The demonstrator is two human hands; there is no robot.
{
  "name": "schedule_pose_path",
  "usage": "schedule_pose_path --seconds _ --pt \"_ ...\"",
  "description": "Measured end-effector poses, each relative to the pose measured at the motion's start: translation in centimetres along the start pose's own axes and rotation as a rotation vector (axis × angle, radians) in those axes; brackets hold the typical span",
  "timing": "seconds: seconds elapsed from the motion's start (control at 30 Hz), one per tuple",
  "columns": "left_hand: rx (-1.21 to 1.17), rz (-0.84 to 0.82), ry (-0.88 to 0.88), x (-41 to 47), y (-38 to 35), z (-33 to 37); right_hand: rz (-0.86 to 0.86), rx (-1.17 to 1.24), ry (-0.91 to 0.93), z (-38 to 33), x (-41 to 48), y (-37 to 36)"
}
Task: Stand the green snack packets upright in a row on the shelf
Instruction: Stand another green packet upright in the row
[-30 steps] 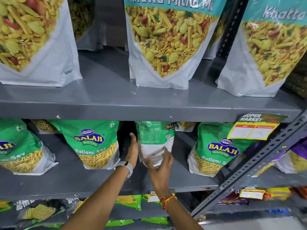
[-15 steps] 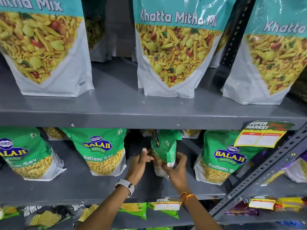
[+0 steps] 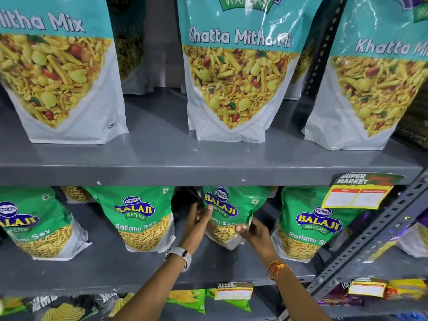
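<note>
Both hands are gripping one green packet (image 3: 228,212) between them, left hand (image 3: 196,220) and right hand (image 3: 253,232) equally near; it is standing long-axis upright, front outward, in the shelf (image 3: 115,272) gap.

A single head camera looks forward and down, close on the shelf (image 3: 208,163) and hands below.

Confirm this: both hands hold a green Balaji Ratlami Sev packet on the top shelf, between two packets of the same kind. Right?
Not quite. The head view shows the left hand and right hand holding the Balaji Ratlami Sev packet on the lower shelf, under the Khatta Mitha Mix pouches. The rest stands.
</note>
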State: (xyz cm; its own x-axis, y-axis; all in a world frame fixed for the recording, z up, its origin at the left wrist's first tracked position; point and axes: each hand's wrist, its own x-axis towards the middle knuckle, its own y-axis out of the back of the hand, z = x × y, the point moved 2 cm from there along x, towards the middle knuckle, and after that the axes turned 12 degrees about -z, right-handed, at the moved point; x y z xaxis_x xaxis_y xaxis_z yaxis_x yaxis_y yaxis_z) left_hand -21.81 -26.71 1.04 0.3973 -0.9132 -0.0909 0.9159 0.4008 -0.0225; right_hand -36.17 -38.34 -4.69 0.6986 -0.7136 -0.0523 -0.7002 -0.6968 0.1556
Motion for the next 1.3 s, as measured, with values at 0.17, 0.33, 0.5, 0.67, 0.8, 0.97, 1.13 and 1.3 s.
schedule_pose_path --seconds 0.17,0.33,0.5,0.67,0.8,0.97,1.13,1.3 --pt "0.086 0.034 -0.055 -0.6 -0.3 -2.1 0.077 -0.056 -0.011 0.1 1.3 -0.3" --pt "0.214 0.095 -0.067 0.1 1.1 -3.0 -0.033 0.016 -0.043 0.3 1.9 0.0" --pt "0.3 -0.183 0.111 2.5 3.1 -4.2 -0.211 0.149 -0.084 1.1 2.0 0.6" --pt "0.285 -0.285 0.087 3.7 2.6 -4.1 -0.208 0.123 -0.121 1.2 3.6 0.4" --pt "0.249 -0.173 0.082 4.4 3.5 -5.6 -0.165 0.098 -0.107 1.4 3.9 0.3" --pt "0.273 -0.129 0.07 3.6 3.3 -5.8 -0.12 0.03 -0.091 1.5 2.8 0.3" --pt "0.286 -0.134 0.055 2.1 3.0 -5.8 -0.111 0.002 -0.086 1.4 1.2 -0.1" --pt "0.269 -0.173 0.065 0.7 3.0 -6.3 -0.107 0.005 -0.093 1.6 -0.5 -0.4"
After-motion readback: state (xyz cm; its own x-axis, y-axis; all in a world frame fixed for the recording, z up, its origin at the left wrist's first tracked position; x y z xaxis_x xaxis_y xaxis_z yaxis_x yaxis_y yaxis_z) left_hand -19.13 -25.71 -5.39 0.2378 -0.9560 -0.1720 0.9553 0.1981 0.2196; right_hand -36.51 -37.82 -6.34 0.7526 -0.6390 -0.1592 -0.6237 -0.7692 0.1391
